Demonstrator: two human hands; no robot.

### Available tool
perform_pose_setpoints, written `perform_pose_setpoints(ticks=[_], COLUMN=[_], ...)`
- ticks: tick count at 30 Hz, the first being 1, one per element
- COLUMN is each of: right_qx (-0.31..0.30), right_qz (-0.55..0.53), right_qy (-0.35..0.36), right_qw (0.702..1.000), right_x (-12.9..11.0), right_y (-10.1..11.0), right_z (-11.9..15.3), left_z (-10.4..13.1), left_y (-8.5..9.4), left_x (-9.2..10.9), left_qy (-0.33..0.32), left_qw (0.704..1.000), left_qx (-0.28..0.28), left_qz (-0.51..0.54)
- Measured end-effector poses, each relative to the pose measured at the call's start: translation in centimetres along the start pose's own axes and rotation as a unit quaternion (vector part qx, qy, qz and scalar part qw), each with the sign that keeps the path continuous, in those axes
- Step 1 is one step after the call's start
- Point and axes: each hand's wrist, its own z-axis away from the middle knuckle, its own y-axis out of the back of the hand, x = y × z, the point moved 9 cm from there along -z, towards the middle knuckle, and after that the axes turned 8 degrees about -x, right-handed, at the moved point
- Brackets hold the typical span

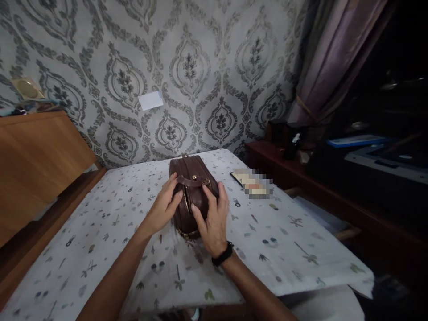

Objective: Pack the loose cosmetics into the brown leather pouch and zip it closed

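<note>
A brown leather bag (195,167) sits upright on the patterned cloth in front of me. It has a top handle (190,182), gold studs and a gold-toothed zipper (187,199) running along its near top. My left hand (163,205) lies against the bag's left side, thumb and fingers apart, fingertips by the handle's left end. On the right side rests my right hand (214,218), a black band on its wrist. Its fingers are spread over the bag, the index finger close to the handle's right end and the thumb near the zipper. The bag's contents are hidden.
A phone (236,179), partly blurred out, lies right of the bag on the white printed cloth (133,249). A wooden cabinet (43,147) stands at the left. Patterned wallpaper is behind. A dark red shelf (267,156) with a pump bottle (294,143) is at the right.
</note>
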Motion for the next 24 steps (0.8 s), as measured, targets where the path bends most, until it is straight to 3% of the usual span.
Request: perform_pose_setpoints(ticks=[6,10,15,24], right_qx=[0.005,0.012,0.017,0.018], right_qz=[0.015,0.015,0.013,0.018], right_qy=[0.008,0.016,0.008,0.013], right_qw=[1.0,1.0,1.0,1.0], right_x=[0.0,0.0,0.1,0.1], right_y=[-0.1,-0.1,-0.2,-0.4], right_z=[0.1,0.1,0.1,0.1], left_z=[-0.2,-0.7,-1.7,-2.0], left_y=[0.2,1.0,2.3,2.8], left_x=[-0.2,-0.2,0.9,2.3], left_qy=[0.011,0.026,0.014,0.0], left_qw=[0.999,0.998,0.996,0.992], left_qx=[-0.001,0.028,0.09,0.122], left_qz=[0.035,0.056,0.019,-0.032])
